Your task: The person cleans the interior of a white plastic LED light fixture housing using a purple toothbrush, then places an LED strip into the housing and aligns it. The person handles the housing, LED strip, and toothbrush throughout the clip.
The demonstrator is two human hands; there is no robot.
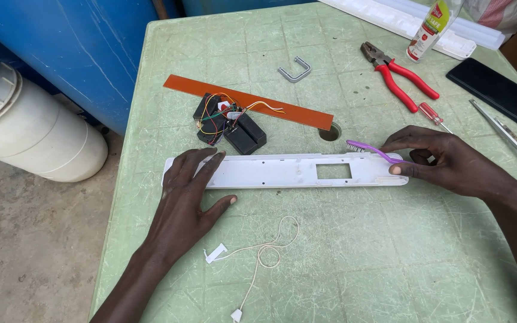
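Pressing flat and unclenched on the white casing (282, 171), the left hand (189, 191) steadies it while the right hand (450, 162) pinches a purple toothbrush (373, 149).

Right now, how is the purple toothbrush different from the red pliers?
The purple toothbrush is thin, with bristles at one end; the red pliers are thicker, with grey metal jaws and two red handles. The toothbrush is held in the right hand over the long white plastic casing; the pliers lie untouched on the green table. The left hand presses the casing, far from the pliers. Both are hand tools.
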